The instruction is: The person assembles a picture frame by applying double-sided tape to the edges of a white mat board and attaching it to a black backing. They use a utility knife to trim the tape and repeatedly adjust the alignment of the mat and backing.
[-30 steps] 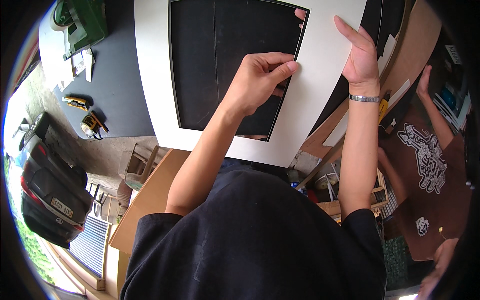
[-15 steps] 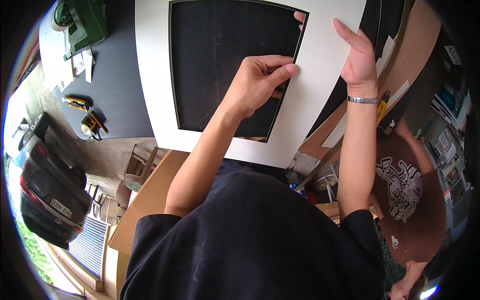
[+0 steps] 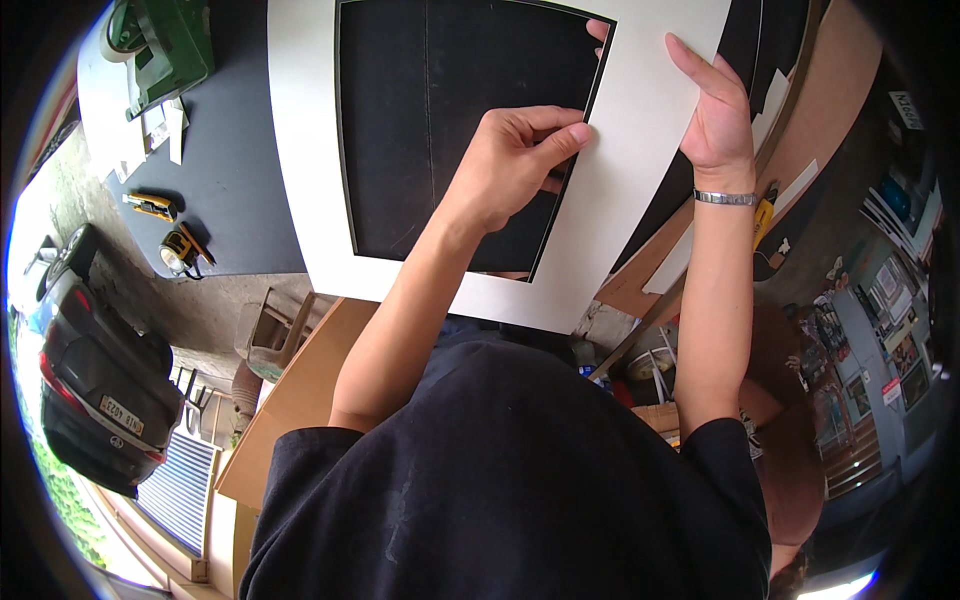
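A white picture mat (image 3: pixel 480 293) with a large rectangular opening and a thin black inner border is held up over the dark tabletop. My left hand (image 3: pixel 522 160) reaches across the opening. It pinches the opening's right inner edge, thumb on the white face and other fingers partly hidden behind. From the right, my right hand (image 3: pixel 715 110) grips the mat's right side. Its thumb rests over the white face, and fingertips show through the opening near the upper right corner. The palm lies by the mat's outer edge, and a metal bracelet (image 3: pixel 725 199) circles that wrist.
On the dark table (image 3: pixel 250 200) at left lie a green tape dispenser (image 3: pixel 180 50), paper scraps (image 3: pixel 172 130), a yellow utility knife (image 3: pixel 152 206) and a tape measure (image 3: pixel 180 250). Another yellow cutter (image 3: pixel 766 215) lies right. A person in brown (image 3: pixel 790 440) stands close at lower right.
The mat and my left hand have shifted very slightly upward; both grips stay the same. The person in brown at lower right has moved left, partly behind my right arm.
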Action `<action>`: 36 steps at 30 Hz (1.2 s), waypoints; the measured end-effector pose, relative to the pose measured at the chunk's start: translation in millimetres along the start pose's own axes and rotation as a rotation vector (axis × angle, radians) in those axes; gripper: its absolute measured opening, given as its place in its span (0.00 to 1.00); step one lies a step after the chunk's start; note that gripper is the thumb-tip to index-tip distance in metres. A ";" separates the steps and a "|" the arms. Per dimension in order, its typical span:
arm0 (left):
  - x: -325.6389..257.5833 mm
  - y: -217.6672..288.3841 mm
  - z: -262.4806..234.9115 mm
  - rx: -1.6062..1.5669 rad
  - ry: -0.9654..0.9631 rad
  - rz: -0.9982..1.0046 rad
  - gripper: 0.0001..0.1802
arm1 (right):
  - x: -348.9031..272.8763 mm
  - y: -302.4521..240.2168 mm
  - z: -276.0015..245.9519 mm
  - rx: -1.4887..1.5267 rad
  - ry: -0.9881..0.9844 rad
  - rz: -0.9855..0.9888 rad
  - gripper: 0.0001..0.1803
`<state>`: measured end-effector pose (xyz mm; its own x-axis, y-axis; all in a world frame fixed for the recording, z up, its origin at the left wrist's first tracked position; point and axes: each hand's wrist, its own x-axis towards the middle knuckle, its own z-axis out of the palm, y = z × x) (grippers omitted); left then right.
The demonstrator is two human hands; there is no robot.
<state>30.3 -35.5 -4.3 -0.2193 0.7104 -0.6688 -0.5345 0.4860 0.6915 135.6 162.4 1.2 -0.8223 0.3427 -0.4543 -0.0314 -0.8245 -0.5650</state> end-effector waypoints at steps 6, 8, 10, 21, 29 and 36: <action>-0.9 3.4 1.8 -0.020 0.021 -0.013 0.16 | -0.2 -0.8 1.8 -0.060 0.013 -0.017 0.26; -0.9 2.4 1.7 -0.020 0.023 -0.010 0.16 | -0.1 -0.3 3.0 -0.055 0.024 -0.017 0.26; -0.6 1.5 1.9 -0.024 0.025 -0.004 0.16 | -0.3 -0.1 3.0 -0.057 0.034 -0.018 0.25; 0.5 0.5 0.9 0.014 0.022 0.007 0.17 | -0.2 -0.7 0.3 -0.072 0.038 -0.005 0.25; 0.5 2.2 0.8 0.004 0.017 -0.009 0.18 | 0.8 -1.1 0.4 -0.049 0.014 -0.008 0.26; 1.5 1.5 0.6 0.026 0.003 -0.005 0.20 | 2.5 -1.0 -0.4 -0.012 -0.007 -0.008 0.26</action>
<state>29.7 -33.5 -4.1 -0.2194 0.7065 -0.6729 -0.5145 0.5022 0.6950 133.8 164.2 0.3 -0.8261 0.3463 -0.4446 -0.0318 -0.8163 -0.5768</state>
